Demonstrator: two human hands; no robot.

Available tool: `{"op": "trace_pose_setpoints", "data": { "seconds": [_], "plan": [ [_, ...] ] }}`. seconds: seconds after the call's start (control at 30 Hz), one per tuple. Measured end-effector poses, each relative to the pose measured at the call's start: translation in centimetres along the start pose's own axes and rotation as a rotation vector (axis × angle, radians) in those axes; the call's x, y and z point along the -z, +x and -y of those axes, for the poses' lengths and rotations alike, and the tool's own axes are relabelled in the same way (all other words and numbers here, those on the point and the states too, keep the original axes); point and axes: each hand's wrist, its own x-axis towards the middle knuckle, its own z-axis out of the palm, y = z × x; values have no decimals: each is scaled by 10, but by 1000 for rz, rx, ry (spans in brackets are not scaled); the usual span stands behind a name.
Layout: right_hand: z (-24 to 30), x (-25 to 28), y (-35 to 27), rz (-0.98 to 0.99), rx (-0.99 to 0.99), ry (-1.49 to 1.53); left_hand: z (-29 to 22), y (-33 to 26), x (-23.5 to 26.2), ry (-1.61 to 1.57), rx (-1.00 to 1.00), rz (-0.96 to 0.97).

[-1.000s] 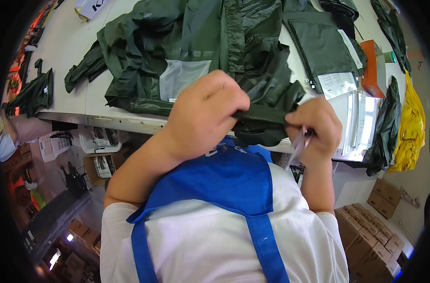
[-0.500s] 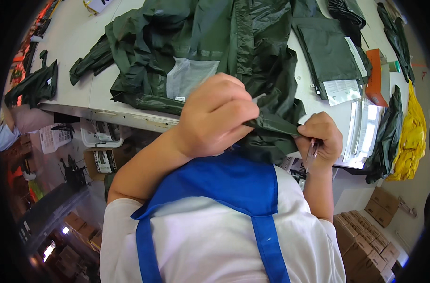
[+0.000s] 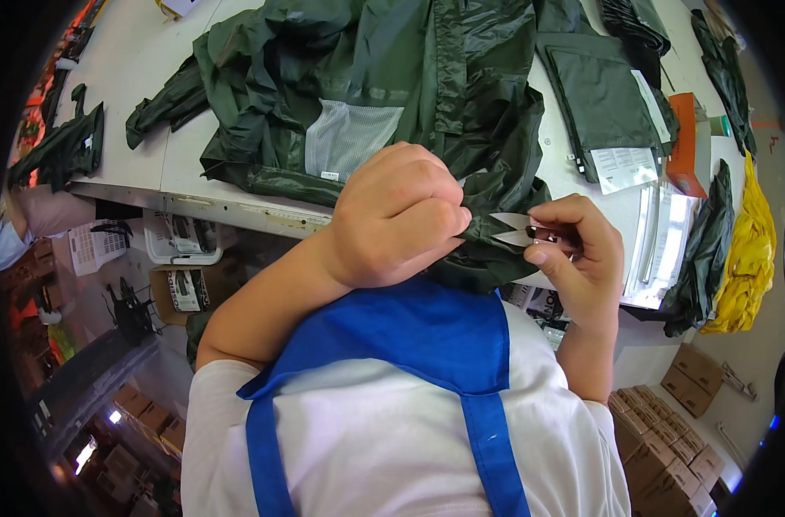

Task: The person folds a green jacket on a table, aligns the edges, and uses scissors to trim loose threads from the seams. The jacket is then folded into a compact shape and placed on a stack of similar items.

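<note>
A dark green jacket (image 3: 384,60) with a white mesh pocket (image 3: 349,138) lies spread over the table, its near edge drawn toward me. My left hand (image 3: 401,215) is closed in a fist on the jacket's hem, pinching the green fabric. In my right hand (image 3: 586,254) are small thread snips (image 3: 539,233). Their two pointed blades are apart and aim left at the gathered fabric (image 3: 487,233) beside my left fingers. Whether the blades touch the cloth, I cannot tell.
Folded green garments (image 3: 599,95) with a paper tag lie to the right, next to an orange box (image 3: 687,142). Yellow garments (image 3: 746,258) hang off the right end. Below stand a white bin (image 3: 181,241) and cardboard boxes (image 3: 668,448). Another person's arm (image 3: 48,211) shows at far left.
My right hand has let go of the fabric strip it was stretching and turned the snips, blades apart, toward the cloth. My left hand keeps its hold almost in place.
</note>
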Motion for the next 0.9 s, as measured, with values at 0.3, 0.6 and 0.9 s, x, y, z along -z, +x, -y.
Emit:
{"op": "trace_pose_setpoints", "data": {
  "seconds": [0.3, 0.6, 0.9],
  "plan": [
    [-6, -16, 4, -175, -34, 446, 0, 0, 0, -15, 20, 7],
    [-102, 234, -12, -992, -26, 293, 102, -81, 72, 1047, 844, 81],
    [-124, 56, 16, -489, -71, -253, 106, -171, 76, -89, 1501, -288]
  ]
}}
